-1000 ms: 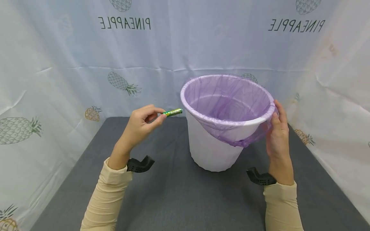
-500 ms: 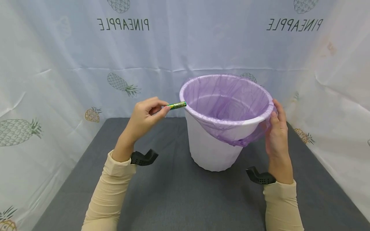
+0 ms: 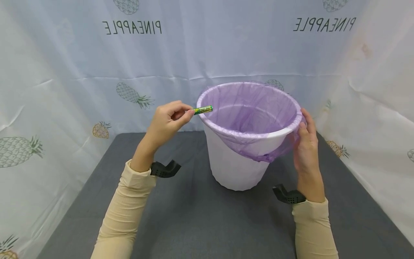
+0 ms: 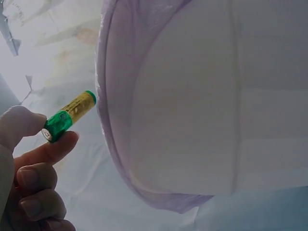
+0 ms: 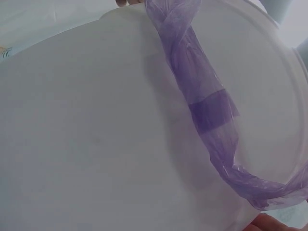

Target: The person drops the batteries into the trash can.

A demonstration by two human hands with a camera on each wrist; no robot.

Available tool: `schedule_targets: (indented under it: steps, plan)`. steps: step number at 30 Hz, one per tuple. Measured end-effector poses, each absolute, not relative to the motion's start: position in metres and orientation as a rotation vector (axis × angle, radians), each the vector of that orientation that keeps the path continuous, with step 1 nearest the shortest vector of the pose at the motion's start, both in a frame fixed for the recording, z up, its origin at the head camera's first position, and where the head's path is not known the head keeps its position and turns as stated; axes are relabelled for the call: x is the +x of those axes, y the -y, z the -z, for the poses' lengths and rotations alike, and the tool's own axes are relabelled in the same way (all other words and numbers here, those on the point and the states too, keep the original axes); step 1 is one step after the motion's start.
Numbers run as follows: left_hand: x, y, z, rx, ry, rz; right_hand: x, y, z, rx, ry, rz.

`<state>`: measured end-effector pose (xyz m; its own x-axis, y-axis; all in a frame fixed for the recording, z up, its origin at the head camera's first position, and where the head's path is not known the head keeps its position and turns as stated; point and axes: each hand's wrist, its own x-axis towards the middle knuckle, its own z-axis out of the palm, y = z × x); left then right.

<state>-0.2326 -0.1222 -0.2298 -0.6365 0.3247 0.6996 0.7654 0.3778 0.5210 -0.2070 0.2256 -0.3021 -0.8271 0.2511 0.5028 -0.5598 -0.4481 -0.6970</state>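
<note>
A small green-and-gold battery (image 3: 203,109) is pinched between the thumb and index finger of my left hand (image 3: 169,117). Its far end overlaps the left rim of the trash can in the head view. In the left wrist view the battery (image 4: 70,115) points at the rim, its flat end by the thumb. The white trash can (image 3: 234,165) is lined with a translucent purple bag (image 3: 255,104), folded over the rim. My right hand (image 3: 306,144) holds the can at its right rim, thumb toward me and fingers along the outer side.
The can stands on a dark grey tabletop (image 3: 207,223). A pale curtain (image 3: 181,50) printed with pineapples hangs behind and on both sides. Gathered purple bag film (image 5: 207,101) droops over the can's near right side. A black wrist mount (image 3: 165,169) juts from the left sleeve.
My left hand has moved right and up, bringing the battery from beside the can to over its left rim. The right hand keeps its hold on the can.
</note>
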Motion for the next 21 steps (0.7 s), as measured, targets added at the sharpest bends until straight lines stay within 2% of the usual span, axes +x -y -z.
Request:
schedule_targets:
  steps: [21]
  plan:
    - [-0.254,0.105,0.232,-0.951,2.178,1.239,-0.206,-0.228,0.302,0.467,1.353,-2.232]
